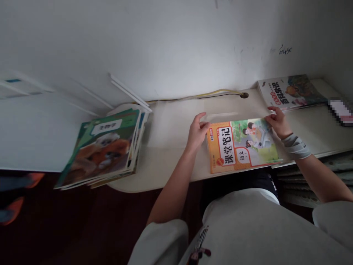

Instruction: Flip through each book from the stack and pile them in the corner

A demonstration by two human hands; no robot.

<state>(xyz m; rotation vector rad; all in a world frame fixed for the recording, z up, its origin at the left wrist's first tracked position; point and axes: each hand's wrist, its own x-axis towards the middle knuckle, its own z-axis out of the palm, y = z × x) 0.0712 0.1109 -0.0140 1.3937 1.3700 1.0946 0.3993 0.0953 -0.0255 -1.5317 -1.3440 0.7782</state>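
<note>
An orange and green book (239,145) with a cartoon cover lies near the front edge of the white desk. My left hand (197,132) grips its upper left corner, the thumb on the cover's edge. At the upper right corner, my right hand (279,123) holds the book between thumb and fingers, with the index finger stretched out. A grey band wraps my right wrist. To the left is a stack of books (110,147), a green one with orange monkeys on top. More books (292,92) lie at the back right, against the wall.
A yellow cable (212,92) runs along the wall to a round hole (244,95) in the desk (171,147). A blurred-out phone-like object (342,111) lies at the far right. White strips (129,91) lean behind the left stack. Two orange-edged shoes show at the lower left.
</note>
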